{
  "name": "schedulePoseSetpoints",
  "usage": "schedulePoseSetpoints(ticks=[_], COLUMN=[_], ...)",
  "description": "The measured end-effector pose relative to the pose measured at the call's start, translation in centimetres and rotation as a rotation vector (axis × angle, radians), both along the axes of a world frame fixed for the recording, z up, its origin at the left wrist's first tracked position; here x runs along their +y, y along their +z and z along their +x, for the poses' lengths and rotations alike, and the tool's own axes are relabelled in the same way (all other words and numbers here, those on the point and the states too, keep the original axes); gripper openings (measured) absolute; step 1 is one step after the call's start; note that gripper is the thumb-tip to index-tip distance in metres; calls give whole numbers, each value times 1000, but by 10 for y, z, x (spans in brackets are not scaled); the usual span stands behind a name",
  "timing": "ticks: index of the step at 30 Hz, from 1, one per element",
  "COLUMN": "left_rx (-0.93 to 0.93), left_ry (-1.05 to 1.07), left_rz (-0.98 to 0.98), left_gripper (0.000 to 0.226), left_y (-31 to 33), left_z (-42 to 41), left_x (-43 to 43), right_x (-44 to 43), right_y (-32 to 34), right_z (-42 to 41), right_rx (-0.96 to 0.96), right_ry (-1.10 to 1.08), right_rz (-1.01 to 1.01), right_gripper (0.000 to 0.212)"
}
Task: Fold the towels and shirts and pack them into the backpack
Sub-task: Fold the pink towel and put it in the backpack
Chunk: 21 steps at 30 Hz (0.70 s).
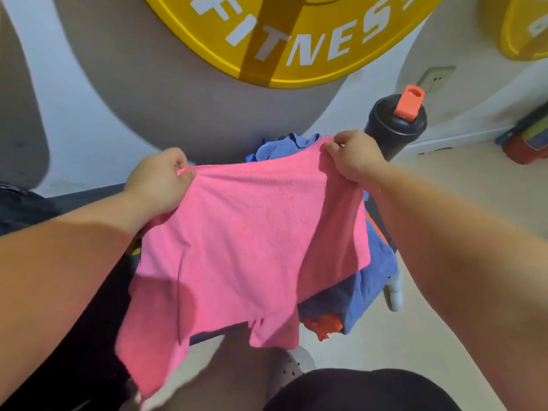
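Both hands up, holding the pink towel [246, 247] in the air by its top edge, one hand at each corner. Left hand [160, 180]: fingers [178, 160] curled, pinching the left corner. Right hand [354, 158]: fingers [333, 148] curled, pinching the right corner. The right corner sits a bit higher than the left.

The towel hangs loose between the hands with soft folds. Its lower edge is uneven and drops lowest at lower left. It is blurred there.

Behind and under the towel is a blue cloth pile [373, 274], showing above the top edge and at the right side. An orange piece [324, 326] pokes out below the blue.

A black bottle [394, 129] with an orange spout lid stands just behind the right hand. A yellow FITNESS disc [296, 46] is on the wall, with a wall socket [436, 78] to its right. A pale floor [459, 232] is on the right. A grey perforated shoe [292, 364] is at the bottom, near the towel's lower edge.

Can't tell which dark item at left, if any, is the backpack.
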<state>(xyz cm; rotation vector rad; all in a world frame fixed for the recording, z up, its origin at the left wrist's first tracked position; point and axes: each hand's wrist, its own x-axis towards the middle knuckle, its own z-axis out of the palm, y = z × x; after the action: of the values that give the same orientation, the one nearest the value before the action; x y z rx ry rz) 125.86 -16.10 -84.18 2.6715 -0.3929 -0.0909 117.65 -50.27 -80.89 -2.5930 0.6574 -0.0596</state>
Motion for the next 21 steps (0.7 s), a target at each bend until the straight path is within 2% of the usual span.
schedulePoseSetpoints(ticks=[2, 5, 8, 11, 14, 17, 21], left_rx=[4, 63, 42, 12, 157, 220, 208], left_ry=[-15, -36, -77, -187, -244, -326, -398], left_rz=[50, 135, 196, 184, 210, 271, 296], left_gripper=[14, 36, 57, 68, 84, 90, 85], left_y=[-7, -21, -32, -41, -51, -62, -67], left_z=[11, 14, -11, -58, -103, -137, -163], left_x=[-5, -11, -15, -21, -32, -48, -68], right_x=[2, 20, 40, 41, 42, 44, 30], right_y=[-4, -16, -34, -55, -83, -103, -99], right_z=[14, 14, -19, -62, -102, -123, -133], right_rx=[-46, -109, -122, -80, 68, 128, -146], right_ry=[-32, -8, 152, 279, 423, 305, -27], right_rz=[-29, -10, -235, -380, -365, -253, -173], right_gripper=[24, 45, 58, 65, 76, 77, 48])
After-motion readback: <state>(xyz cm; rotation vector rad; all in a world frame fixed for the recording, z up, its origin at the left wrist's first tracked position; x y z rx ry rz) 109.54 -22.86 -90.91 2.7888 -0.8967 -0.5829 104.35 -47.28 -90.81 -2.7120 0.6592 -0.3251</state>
